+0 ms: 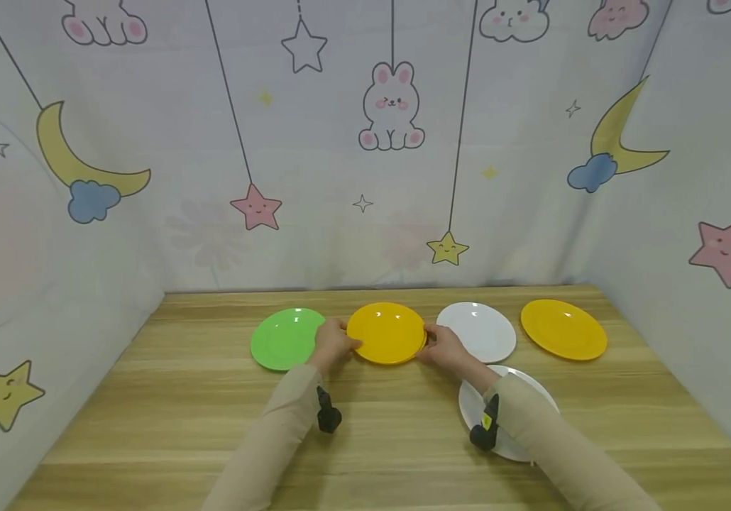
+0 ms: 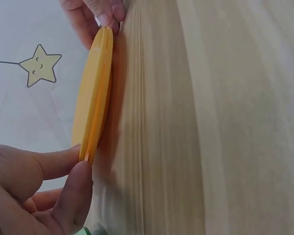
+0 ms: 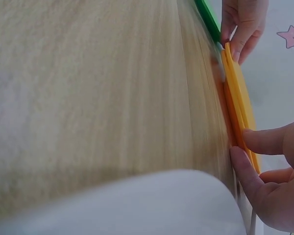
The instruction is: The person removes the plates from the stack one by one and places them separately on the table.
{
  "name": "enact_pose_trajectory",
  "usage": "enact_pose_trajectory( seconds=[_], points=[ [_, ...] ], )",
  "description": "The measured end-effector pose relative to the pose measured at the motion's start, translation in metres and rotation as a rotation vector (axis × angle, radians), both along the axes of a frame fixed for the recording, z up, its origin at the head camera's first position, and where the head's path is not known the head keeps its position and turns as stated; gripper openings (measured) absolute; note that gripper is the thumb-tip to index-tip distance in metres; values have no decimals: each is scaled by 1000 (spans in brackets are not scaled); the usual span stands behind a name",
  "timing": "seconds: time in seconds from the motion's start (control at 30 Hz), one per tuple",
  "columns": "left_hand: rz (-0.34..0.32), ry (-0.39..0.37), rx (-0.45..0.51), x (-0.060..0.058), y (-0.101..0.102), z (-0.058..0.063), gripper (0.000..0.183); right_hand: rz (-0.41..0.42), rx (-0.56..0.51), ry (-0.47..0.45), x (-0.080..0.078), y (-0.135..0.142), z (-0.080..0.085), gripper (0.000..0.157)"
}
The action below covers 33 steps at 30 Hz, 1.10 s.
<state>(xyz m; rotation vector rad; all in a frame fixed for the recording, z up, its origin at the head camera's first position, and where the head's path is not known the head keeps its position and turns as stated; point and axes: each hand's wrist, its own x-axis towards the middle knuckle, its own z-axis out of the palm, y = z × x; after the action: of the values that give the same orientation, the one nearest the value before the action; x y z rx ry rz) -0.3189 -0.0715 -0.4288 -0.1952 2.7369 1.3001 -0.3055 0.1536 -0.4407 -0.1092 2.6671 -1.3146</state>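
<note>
Two yellow plates [image 1: 386, 332], one on top of the other with their rims nearly lined up, are between my hands at the back middle of the table. My left hand [image 1: 333, 343] pinches the stack's left edge; in the left wrist view its thumb and finger close on the rims [image 2: 94, 122]. At the opposite edge, my right hand [image 1: 445, 350] pinches the rims between thumb and fingers, as the right wrist view shows. Close beside my left hand lies a green plate [image 1: 281, 341]. A white plate [image 1: 480, 333] lies just right of my right hand.
Another yellow plate [image 1: 563, 329] lies at the back right. Beneath my right forearm is a second white plate [image 1: 512, 404], partly covered by the sleeve. The wooden table [image 1: 148, 404] meets a patterned cloth backdrop [image 1: 340, 156] at the back and sides.
</note>
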Motion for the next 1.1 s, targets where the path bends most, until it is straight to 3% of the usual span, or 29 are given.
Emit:
enact_pose_trajectory(
  seconds=[0.17, 0.47, 0.8, 1.1],
  points=[
    [12, 50, -2, 1, 1, 0, 44, -13, 4, -4, -2, 0, -3, 65],
    [23, 93, 98, 1, -2, 1, 43, -26, 3, -34, -2, -1, -2, 65],
    [84, 64, 402, -1, -7, -3, 44, -23, -8, -35, -2, -2, -2, 67],
    [103, 103, 456, -3, -13, -3, 41, -24, -10, -41, 0, -2, 1, 67]
  ],
)
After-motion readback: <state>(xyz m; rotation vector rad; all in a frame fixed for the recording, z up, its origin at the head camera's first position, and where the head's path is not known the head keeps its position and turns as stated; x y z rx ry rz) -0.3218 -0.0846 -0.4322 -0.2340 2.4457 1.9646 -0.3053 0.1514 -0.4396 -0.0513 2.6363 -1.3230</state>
